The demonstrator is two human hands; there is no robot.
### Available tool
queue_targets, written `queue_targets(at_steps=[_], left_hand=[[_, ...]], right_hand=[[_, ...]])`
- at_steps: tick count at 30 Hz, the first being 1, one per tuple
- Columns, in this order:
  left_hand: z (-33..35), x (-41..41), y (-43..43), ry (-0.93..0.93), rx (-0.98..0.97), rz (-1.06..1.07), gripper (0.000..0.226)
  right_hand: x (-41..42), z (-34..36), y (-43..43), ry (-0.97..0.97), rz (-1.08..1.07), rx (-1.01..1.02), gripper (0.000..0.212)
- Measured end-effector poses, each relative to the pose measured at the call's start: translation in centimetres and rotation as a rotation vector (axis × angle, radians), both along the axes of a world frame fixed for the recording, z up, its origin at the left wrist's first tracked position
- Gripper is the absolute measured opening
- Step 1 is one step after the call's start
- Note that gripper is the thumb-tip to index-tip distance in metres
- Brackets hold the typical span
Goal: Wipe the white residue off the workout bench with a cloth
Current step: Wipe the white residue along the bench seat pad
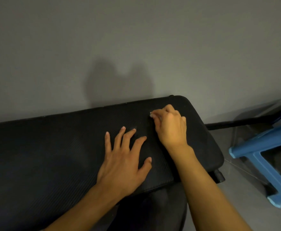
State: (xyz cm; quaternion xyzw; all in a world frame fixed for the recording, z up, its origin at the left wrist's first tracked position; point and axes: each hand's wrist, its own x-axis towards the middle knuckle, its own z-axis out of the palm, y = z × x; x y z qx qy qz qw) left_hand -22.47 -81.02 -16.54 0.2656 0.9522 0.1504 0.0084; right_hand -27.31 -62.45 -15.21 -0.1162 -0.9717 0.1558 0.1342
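Right hand: the right hand (170, 127) is down on the far right part of the pad, fingers curled tight, knuckles up, pinching a small pale cloth (151, 115) against the surface.
Cloth: only a whitish scrap shows, poking out past the fingertips on their left side; the rest is hidden under the hand.
Left hand: the left hand (123, 164) lies flat, fingers straight and spread wide, palm pressing the pad, holding nothing, just near and left of the right hand.
Workout bench: the black textured workout bench (53, 147) runs from the left edge across to the right, its far side along the wall.
Wall: a plain grey wall (136, 39) carries a dark shadow (118, 84) above the bench.
Stool: a blue plastic stool (261, 147) stands on the grey floor (236, 197) to the right, apart from the bench.
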Motion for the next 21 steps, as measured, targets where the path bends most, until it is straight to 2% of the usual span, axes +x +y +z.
queue_targets(at_steps=[4, 6, 7, 8, 10, 12, 14, 17, 19, 21], left_hand=[[0.0, 0.0, 0.1, 0.006, 0.071, 0.017, 0.063], [0.1, 0.1, 0.3, 0.013, 0.172, 0.009, 0.061], [0.1, 0.1, 0.3, 0.023, 0.229, -0.012, 0.062], [0.0, 0.1, 0.2, 0.037, 0.275, -0.046, 0.066], [0.3, 0.1, 0.2, 0.058, 0.279, -0.147, 0.074], [0.9, -0.2, 0.8, 0.068, 0.181, -0.261, 0.078], [1.1, -0.9, 2.1, 0.074, 0.113, -0.358, 0.073], [1.5, -2.0, 3.7, 0.13, 0.129, -0.417, 0.047], [2.2, -3.0, 3.8, 0.034, 0.214, -0.371, 0.032], [3.0, -4.1, 3.5, -0.122, 0.251, -0.255, 0.031]], right_hand=[[4.6, -0.2, -1.0, 0.023, 0.231, -0.052, 0.028], [7.1, -0.1, -0.6, -0.013, 0.353, -0.1, 0.039], [7.8, 0.2, -0.1, -0.022, 0.367, -0.225, 0.047], [8.4, 0.6, 0.4, -0.009, 0.347, -0.433, 0.054], [9.1, 1.1, 1.9, 0.133, 0.213, -0.723, 0.054], [9.1, 1.0, 3.6, 0.23, 0.07, -0.655, 0.045], [9.2, 0.1, 4.5, 0.202, -0.011, -0.507, 0.047], [9.2, -1.2, 4.3, 0.182, -0.01, -0.386, 0.048], [9.2, -1.3, 4.0, 0.165, 0.005, -0.329, 0.05], [9.2, -1.4, 4.1, 0.147, 0.002, -0.287, 0.05]])
